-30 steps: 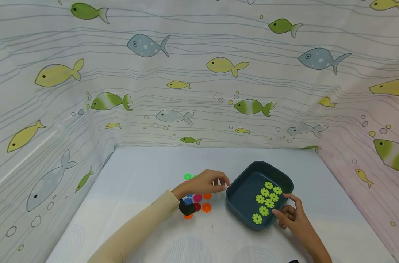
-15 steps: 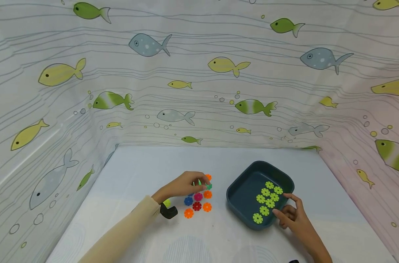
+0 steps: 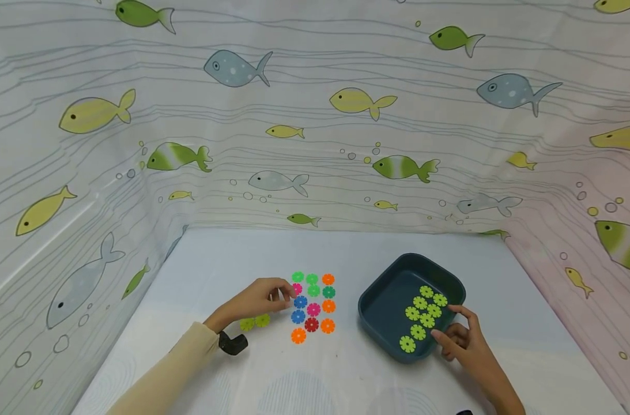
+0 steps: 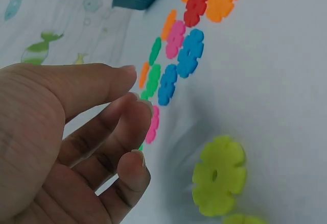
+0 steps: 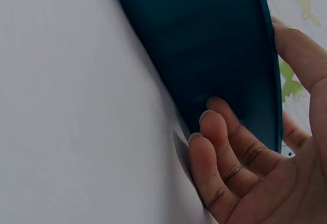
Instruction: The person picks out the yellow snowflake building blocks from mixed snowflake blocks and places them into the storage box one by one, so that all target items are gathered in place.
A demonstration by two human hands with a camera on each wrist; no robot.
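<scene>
My left hand [image 3: 263, 298] hovers over the table with loosely bent fingers, nothing between them. Below its wrist lie two yellow-green flower-shaped discs [image 3: 247, 324]; one yellow-green disc [image 4: 219, 175] shows whole in the left wrist view. Just right of the fingertips are rows of flower discs: blue ones [image 3: 298, 316], a red one [image 3: 312, 324], orange, pink and green ones. My right hand [image 3: 462, 337] holds the right side of a dark blue-green square tray [image 3: 384, 341], thumb at the rim and other fingers against the outer wall [image 5: 204, 55]. Several yellow-green discs [image 3: 426, 320] lie inside the tray.
A white table surface [image 3: 231, 253] spreads beneath everything. Fish-patterned cloth walls [image 3: 315, 196] enclose it at the back and both sides. A black wrist strap piece [image 3: 233, 343] hangs below the left wrist.
My left hand has moved left from the tray's edge, across the coloured discs, uncovering them and stopping near the two yellow-green ones. The right hand and tray have stayed put.
</scene>
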